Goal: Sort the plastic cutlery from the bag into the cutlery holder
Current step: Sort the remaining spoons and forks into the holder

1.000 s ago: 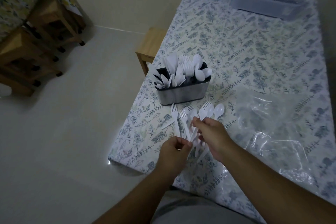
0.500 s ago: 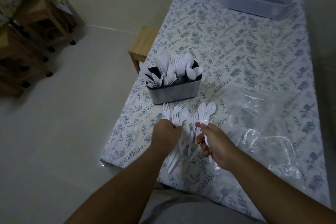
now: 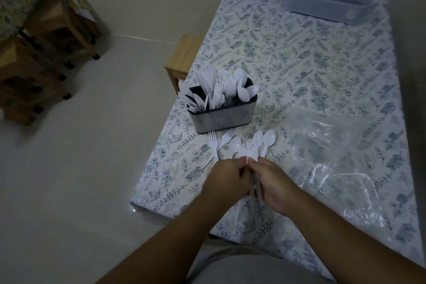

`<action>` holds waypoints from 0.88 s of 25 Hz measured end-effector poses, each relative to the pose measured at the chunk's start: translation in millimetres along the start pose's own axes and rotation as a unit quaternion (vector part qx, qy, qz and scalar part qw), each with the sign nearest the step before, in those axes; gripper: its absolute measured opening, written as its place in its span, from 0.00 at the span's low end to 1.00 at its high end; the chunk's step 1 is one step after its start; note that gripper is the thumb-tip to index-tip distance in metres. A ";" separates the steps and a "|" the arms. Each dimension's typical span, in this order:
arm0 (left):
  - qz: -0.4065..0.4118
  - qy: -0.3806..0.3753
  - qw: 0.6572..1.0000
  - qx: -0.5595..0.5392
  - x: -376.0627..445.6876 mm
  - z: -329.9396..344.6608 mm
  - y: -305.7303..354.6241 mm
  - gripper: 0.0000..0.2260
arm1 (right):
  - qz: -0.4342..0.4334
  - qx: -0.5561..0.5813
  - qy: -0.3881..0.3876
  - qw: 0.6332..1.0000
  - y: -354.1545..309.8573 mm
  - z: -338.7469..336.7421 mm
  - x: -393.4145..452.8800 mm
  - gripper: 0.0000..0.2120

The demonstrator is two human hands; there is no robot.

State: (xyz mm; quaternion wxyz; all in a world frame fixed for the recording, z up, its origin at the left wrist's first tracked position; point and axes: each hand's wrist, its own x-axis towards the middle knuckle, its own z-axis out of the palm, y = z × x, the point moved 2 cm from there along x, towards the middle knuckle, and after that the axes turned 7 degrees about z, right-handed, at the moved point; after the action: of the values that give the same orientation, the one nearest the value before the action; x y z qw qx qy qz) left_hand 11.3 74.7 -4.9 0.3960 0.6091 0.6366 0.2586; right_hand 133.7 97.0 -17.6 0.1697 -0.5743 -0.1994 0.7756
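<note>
So both hands are bunched together over the loose pile of white plastic forks and spoons (image 3: 247, 145) near the front edge of the table (image 3: 311, 57) with its floral cloth. The left hand (image 3: 224, 180) has its fingers curled around some of the handles, and the right hand (image 3: 273, 185) is curled on the handles too, thumb and fingertips pinching near the top. The heads fan out just past the fingers. Right behind that sits the dark oblong metal cutlery holder (image 3: 222, 116), already stuffed with white knives, forks and spoons. The clear crumpled plastic bag (image 3: 345, 157) lies flat to the right. A small wooden stool (image 3: 184, 57) pokes out beside the table.
</note>
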 end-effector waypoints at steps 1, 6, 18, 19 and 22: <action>-0.001 0.009 1.000 0.019 -0.2 -5.2 0.3 0.10 | -0.001 -0.019 0.015 1.000 -0.3 -1.5 -2.0 0.17; -0.121 0.089 0.987 0.059 3.4 -20.2 -32.1 0.10 | -0.004 -0.105 0.091 0.990 3.1 -14.2 -6.0 0.22; -0.205 0.128 0.969 0.046 14.4 -24.2 -58.8 0.10 | 0.028 -0.045 0.046 0.998 11.2 -17.2 2.0 0.11; -0.201 0.121 0.970 0.062 18.2 -24.7 -58.5 0.12 | 0.028 -0.047 0.047 0.997 11.7 -16.8 2.0 0.11; -0.201 0.097 0.971 0.087 32.9 -25.1 -57.1 0.13 | 0.028 -0.053 0.054 0.997 15.0 -16.2 2.4 0.11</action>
State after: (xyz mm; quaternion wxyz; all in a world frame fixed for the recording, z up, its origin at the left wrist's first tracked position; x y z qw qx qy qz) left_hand -39.9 103.7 -43.6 0.3219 0.4730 0.8013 0.1749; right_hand 148.0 87.0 -31.4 0.1276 -0.6287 -0.2148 0.7364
